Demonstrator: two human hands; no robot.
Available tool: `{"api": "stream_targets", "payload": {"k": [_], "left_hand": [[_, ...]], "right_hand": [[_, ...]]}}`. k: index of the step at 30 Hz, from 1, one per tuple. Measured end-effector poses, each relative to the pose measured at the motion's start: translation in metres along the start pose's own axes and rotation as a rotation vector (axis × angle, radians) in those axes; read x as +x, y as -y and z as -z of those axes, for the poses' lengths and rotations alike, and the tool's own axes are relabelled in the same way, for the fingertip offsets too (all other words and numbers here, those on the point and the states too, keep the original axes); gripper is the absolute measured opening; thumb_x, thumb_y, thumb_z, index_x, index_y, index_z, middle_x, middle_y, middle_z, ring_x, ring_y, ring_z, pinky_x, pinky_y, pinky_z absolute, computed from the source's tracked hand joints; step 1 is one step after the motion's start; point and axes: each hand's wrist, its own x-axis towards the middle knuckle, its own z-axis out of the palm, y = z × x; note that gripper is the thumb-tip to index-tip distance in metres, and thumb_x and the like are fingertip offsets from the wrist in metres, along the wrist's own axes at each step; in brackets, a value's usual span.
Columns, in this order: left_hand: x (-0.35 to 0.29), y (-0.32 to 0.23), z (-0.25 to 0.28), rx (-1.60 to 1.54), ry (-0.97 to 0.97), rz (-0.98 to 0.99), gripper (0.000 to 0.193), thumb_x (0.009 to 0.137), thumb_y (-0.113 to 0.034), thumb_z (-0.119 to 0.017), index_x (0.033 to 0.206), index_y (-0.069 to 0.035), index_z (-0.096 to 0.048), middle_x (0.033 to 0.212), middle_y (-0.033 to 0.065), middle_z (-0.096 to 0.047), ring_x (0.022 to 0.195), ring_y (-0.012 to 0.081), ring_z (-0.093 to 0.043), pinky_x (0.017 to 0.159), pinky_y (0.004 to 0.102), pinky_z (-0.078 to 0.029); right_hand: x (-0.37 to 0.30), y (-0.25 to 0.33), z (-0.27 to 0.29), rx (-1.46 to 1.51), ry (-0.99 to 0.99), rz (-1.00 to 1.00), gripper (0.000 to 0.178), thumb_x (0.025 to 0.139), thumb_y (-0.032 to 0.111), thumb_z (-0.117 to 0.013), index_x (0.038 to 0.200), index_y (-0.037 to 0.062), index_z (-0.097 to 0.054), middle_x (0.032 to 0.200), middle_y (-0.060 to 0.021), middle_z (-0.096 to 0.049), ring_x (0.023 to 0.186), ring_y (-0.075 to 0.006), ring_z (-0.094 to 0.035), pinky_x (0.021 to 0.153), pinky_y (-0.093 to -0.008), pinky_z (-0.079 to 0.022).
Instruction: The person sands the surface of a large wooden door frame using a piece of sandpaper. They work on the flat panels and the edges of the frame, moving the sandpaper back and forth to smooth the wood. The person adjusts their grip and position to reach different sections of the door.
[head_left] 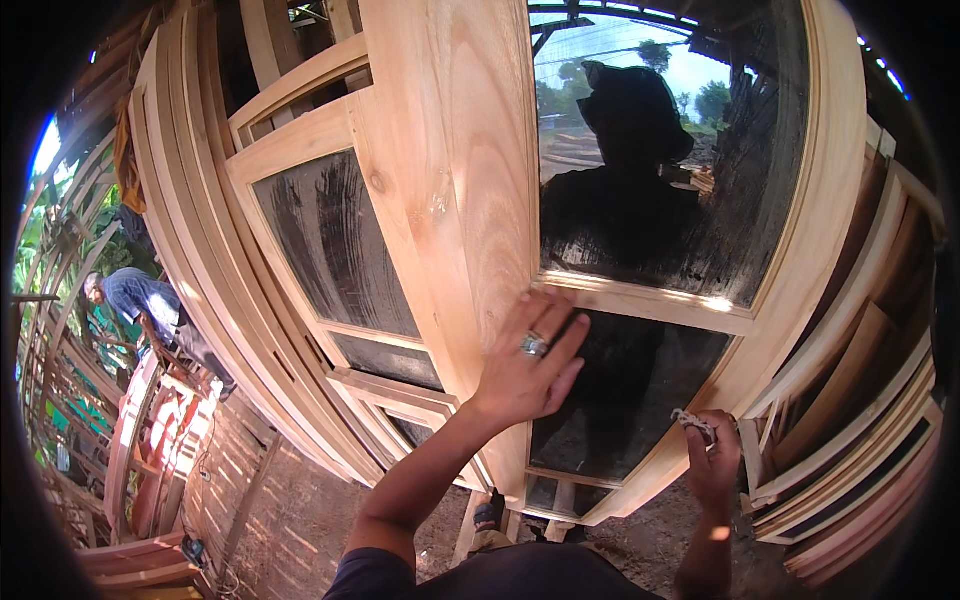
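In front of me stands a pale wooden frame (500, 150) with dark glass panes (640, 380), like a door or window. My left hand (535, 355), with a ring on one finger, lies flat against the stile where a crossbar joins it. Its fingers are stretched out and hold nothing. Beside the frame's lower right edge, my right hand (712, 455) pinches a small crumpled greyish wad (690, 422) between thumb and fingers. Whether the wad is cloth or abrasive paper I cannot tell. The upper glass (660, 230) mirrors a dark figure in a hat and some trees.
More glazed wooden frames (335, 240) lean behind at the left. Stacked frames and boards (850, 450) stand close at the right. At far left a person (150, 305) bends near reddish timber pieces (135, 460). Wood offcuts lie on the dirt floor (290, 520).
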Motion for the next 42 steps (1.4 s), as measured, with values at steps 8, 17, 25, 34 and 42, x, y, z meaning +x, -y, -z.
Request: {"api": "stream_targets", "payload": {"k": [8, 17, 25, 34, 42], "left_hand": [[-0.020, 0.021, 0.004, -0.054, 0.059, -0.075, 0.055, 0.080, -0.019, -0.073, 0.131, -0.006, -0.058, 0.150, 0.0203, -0.040, 0.142, 0.0427, -0.032, 0.114, 0.0584, -0.026], [-0.022, 0.042, -0.016, -0.013, -0.144, 0.120, 0.062, 0.076, -0.016, -0.074, 0.133, -0.002, -0.056, 0.156, 0.0270, -0.030, 0.145, 0.0489, -0.022, 0.112, 0.0615, -0.022], [-0.033, 0.057, -0.050, 0.009, -0.256, 0.073, 0.061, 0.080, -0.018, -0.072, 0.137, -0.006, -0.053, 0.158, 0.0226, -0.027, 0.146, 0.0484, -0.020, 0.112, 0.0627, -0.020], [-0.035, 0.057, -0.058, 0.075, -0.315, 0.076, 0.057, 0.080, -0.024, -0.070, 0.134, -0.010, -0.057, 0.154, 0.0216, -0.035, 0.145, 0.0465, -0.023, 0.113, 0.0616, -0.021], [-0.034, 0.058, -0.058, 0.062, -0.316, 0.069, 0.057, 0.078, -0.024, -0.071, 0.133, -0.012, -0.058, 0.155, 0.0191, -0.035, 0.146, 0.0448, -0.022, 0.114, 0.0606, -0.020]], "right_hand": [[0.073, 0.077, -0.038, -0.300, 0.000, 0.430, 0.023, 0.076, -0.005, -0.069, 0.098, 0.0027, -0.067, 0.090, -0.0119, -0.064, 0.079, -0.0318, -0.063, 0.070, -0.0391, -0.048], [0.149, 0.096, -0.091, -0.551, -0.049, 0.667, 0.029, 0.071, -0.003, -0.070, 0.098, 0.0057, -0.068, 0.093, -0.0069, -0.063, 0.085, -0.0282, -0.061, 0.074, -0.0409, -0.045], [0.153, 0.101, -0.114, -0.549, 0.023, 0.642, 0.025, 0.074, 0.000, -0.071, 0.098, 0.0073, -0.067, 0.094, -0.0057, -0.063, 0.085, -0.0274, -0.061, 0.075, -0.0409, -0.044], [0.159, 0.118, -0.133, -0.626, 0.079, 0.642, 0.018, 0.081, 0.007, -0.070, 0.099, 0.0087, -0.065, 0.092, -0.0066, -0.063, 0.083, -0.0275, -0.063, 0.076, -0.0417, -0.044], [0.153, 0.133, -0.110, -0.208, 0.239, 0.166, 0.014, 0.096, 0.003, -0.057, 0.109, -0.0016, -0.059, 0.088, -0.0187, -0.067, 0.080, -0.0320, -0.069, 0.071, -0.0360, -0.052]]}}
